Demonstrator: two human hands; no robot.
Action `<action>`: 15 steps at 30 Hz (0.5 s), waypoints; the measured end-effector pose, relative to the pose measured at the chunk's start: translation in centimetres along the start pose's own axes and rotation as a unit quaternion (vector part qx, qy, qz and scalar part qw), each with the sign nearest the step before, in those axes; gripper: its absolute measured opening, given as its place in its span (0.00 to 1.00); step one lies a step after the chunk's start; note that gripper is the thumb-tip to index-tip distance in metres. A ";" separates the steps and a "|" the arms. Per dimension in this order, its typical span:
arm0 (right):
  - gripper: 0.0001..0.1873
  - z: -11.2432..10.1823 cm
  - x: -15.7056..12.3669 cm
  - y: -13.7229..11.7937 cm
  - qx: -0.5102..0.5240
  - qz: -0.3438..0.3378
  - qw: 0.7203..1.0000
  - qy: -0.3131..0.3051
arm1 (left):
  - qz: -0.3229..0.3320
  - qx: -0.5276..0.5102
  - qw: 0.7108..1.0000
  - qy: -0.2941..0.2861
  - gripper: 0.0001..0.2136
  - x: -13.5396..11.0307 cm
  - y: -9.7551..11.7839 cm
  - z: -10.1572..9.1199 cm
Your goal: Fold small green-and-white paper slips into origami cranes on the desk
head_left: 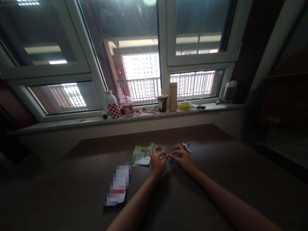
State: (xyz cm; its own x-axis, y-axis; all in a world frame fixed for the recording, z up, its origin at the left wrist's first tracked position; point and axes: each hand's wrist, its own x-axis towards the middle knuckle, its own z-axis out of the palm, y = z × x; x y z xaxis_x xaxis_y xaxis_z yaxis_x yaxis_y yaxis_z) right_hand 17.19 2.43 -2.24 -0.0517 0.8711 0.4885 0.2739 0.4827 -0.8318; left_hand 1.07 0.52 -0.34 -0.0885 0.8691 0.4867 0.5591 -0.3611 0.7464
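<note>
Over the brown table, my left hand [158,162] and my right hand [181,158] meet at the fingertips. Both are pinched on a small folded paper piece [171,163] with dark, green and yellow print, mostly covered by the fingers. Green-and-white printed paper sheets [141,156] lie partly under and to the left of my left hand. Just beyond my right hand rests another small folded paper piece [187,147], pale with dark marks. Its exact shape is too small to make out.
To the left lies a pixelated white item [119,186] on a dark base. The windowsill beyond the table [96,154] bears a checkered bottle [112,106], a pink drink cup [127,106], a dark cup [162,103], a tan flask [173,96], yellow tape [184,106] and scissors [201,107].
</note>
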 end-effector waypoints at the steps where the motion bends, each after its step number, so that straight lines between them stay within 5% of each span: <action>1: 0.17 0.0 0.0 0.0 -0.005 -0.001 1.000 0.000 | 0.001 0.007 1.000 -0.001 0.03 -0.1 0.1 0.0; 15: 0.13 0.1 0.1 0.3 -0.054 -0.018 0.998 0.000 | 0.001 0.014 1.000 -0.024 0.02 0.1 -0.2 -0.1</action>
State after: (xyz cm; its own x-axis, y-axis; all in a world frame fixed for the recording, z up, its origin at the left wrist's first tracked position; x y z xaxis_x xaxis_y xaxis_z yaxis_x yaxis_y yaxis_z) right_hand 17.22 2.65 -2.47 -0.0624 0.8537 0.5171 0.3743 0.5003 -0.7808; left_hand 0.86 0.64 -0.37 -0.0483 0.8838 0.4654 0.5825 -0.3536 0.7319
